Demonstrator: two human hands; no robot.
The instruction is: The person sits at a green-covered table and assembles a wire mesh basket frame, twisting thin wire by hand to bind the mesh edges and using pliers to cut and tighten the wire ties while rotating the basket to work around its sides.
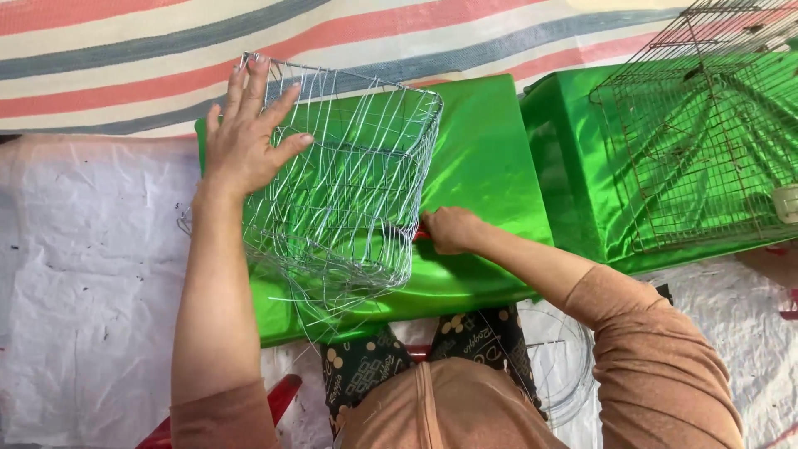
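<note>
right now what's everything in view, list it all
wire basket: 1, silver, unfinished, on the green table at centre
green table: 1, shiny green cover, centre
second green table: 1, same green cover, right
wire cage: 1, rusty brown mesh, on the second green table
striped sheet: 1, cream with red and blue-grey bands, top
white sheet: 1, white with dark specks, on the ground at left
wire coil: 1, thin silver, on the ground at lower right
red tool: 1, mostly hidden in the right hand
left hand: flat, fingers spread on the basket's side
right hand: closed at the basket's right edge
</note>
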